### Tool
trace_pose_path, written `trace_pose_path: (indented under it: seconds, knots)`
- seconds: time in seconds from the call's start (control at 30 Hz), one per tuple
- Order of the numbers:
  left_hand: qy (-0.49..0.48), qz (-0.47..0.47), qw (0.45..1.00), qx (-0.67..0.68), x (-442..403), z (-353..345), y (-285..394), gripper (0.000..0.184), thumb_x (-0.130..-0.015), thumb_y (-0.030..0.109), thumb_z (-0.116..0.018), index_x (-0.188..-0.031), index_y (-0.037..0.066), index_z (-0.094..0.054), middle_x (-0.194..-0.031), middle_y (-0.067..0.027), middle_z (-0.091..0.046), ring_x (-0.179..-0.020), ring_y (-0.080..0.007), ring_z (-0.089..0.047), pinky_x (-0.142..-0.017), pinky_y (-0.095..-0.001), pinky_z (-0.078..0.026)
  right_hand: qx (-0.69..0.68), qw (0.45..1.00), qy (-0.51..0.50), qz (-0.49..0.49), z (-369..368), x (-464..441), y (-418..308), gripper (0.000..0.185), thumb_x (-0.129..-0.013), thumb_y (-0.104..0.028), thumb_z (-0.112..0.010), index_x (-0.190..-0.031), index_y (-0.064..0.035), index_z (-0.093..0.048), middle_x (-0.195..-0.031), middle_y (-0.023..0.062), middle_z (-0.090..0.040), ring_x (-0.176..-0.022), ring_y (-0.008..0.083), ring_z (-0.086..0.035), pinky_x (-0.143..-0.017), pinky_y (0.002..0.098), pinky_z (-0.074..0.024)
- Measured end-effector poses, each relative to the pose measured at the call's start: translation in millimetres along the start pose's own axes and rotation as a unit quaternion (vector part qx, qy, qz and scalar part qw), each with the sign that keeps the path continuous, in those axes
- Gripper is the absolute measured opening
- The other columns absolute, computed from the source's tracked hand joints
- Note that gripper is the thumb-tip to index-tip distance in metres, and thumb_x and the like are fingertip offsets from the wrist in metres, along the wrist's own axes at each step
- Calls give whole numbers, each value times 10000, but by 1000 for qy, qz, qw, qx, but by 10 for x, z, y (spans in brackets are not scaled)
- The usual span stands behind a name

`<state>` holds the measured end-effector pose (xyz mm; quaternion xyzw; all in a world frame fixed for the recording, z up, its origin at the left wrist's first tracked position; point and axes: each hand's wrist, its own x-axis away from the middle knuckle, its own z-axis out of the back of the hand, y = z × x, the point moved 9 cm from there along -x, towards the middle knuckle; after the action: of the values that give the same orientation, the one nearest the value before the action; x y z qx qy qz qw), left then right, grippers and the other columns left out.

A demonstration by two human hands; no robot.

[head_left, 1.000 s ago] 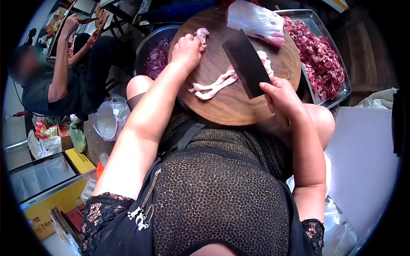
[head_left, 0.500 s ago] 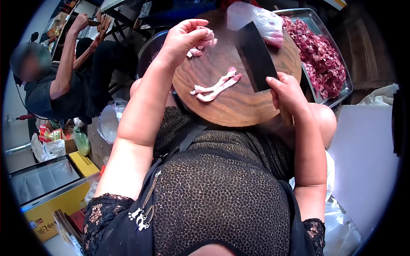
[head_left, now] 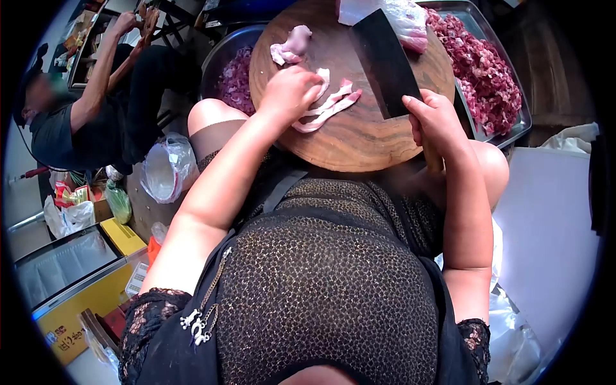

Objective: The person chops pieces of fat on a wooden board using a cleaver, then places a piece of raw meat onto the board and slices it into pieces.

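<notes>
My right hand (head_left: 436, 120) grips the handle of a dark cleaver (head_left: 387, 67), its broad blade held over the right part of a round wooden board (head_left: 359, 144). On the board's left side my left hand (head_left: 292, 95) has its fingers closed at the end of pale meat strips (head_left: 337, 104); its fingertips partly hide the contact. Behind that hand lies a small pale lump of meat (head_left: 295, 45). A large slab of meat with white skin (head_left: 391, 22) rests at the board's far edge, beyond the blade.
A metal tray of chopped meat (head_left: 481, 80) stands right of the board, and a metal bowl of chopped meat (head_left: 237, 80) at its left. Further left sit a lined bucket (head_left: 163, 173) and another person (head_left: 83, 122) holding a knife. A white panel (head_left: 545, 237) is at the right.
My left hand has come down from the board's far left to the strips, and the pale lump now lies released behind it. The cleaver has shifted slightly away from me.
</notes>
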<state>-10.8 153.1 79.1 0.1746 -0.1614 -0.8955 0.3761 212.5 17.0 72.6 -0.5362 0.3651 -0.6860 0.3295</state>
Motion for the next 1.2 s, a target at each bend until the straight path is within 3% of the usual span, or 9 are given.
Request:
trace_pose_path:
  seconds: [0.1,0.17,0.33,0.43,0.5,0.67,1.03,1.1,1.2]
  knots:
    - [-137,131,982,22,-246,-348,24,217,-814,245,-674,-838,35,-725,-893,-160,-675,-843,-342,-650,-786,-418,-517,6,1000,4,2,-8,-38,7,205,-971,-214,-580,-845,-56,-543,-576,-13,-486,-411,108,-463,-380,270,-394]
    - [-5,43,999,-14,-343,-414,1,178,-802,207,-659,-844,48,-726,-892,-146,-673,-873,-331,-647,-798,-407,-519,7,1000,8,-5,5,-26,47,206,-971,-214,-580,-844,-57,-541,-578,-13,-486,-413,107,-466,-381,269,-396]
    - [43,-44,995,74,-388,-381,-16,212,-771,24,-641,-975,50,-695,-877,-118,-674,-891,-256,-656,-806,-332,-528,9,1000,15,-1,29,26,19,237,-962,-212,-567,-820,-25,-535,-563,16,-487,-420,131,-497,-384,298,-397]
    - [-144,121,951,246,-161,-562,-104,279,-799,-32,-589,-1066,7,-658,-950,-36,-694,-844,-79,-629,-770,-233,-515,20,1000,13,2,48,45,7,210,-969,-213,-584,-838,-56,-536,-561,-14,-483,-407,106,-470,-382,263,-387]
    - [-137,131,938,289,-32,-617,-136,268,-799,-34,-600,-1056,8,-661,-932,-25,-685,-829,-72,-622,-755,-225,-513,20,1000,9,1,47,23,8,210,-969,-213,-583,-840,-55,-537,-555,-14,-483,-405,105,-469,-382,262,-384]
    - [-64,36,991,115,-89,-421,-38,243,-797,113,-706,-1028,38,-687,-960,-122,-661,-892,-256,-658,-814,-333,-524,44,998,-32,10,-88,7,-36,193,-970,-202,-580,-851,-54,-546,-553,-14,-490,-393,105,-467,-376,261,-371]
    - [-5,-30,988,151,-149,-354,227,116,-833,107,-667,-917,50,-724,-931,-157,-679,-907,-341,-647,-796,-393,-522,100,995,-7,8,-190,71,-19,232,-969,-185,-580,-809,-29,-520,-555,-12,-484,-416,99,-468,-379,276,-367]
    - [-13,-58,978,198,-104,-250,348,112,-837,119,-680,-908,39,-713,-932,-169,-672,-900,-347,-645,-793,-400,-519,148,988,25,30,-101,118,11,225,-955,-198,-563,-1008,9,-635,-583,36,-525,-449,126,-515,-438,307,-436]
    - [5,-63,989,131,17,-200,330,168,-826,65,-676,-986,31,-712,-1090,-159,-688,-1016,-319,-661,-866,-367,-540,383,901,112,170,-142,462,-249,228,-935,-250,-589,-996,-40,-653,-778,198,-666,-716,370,-660,-644,473,-514]
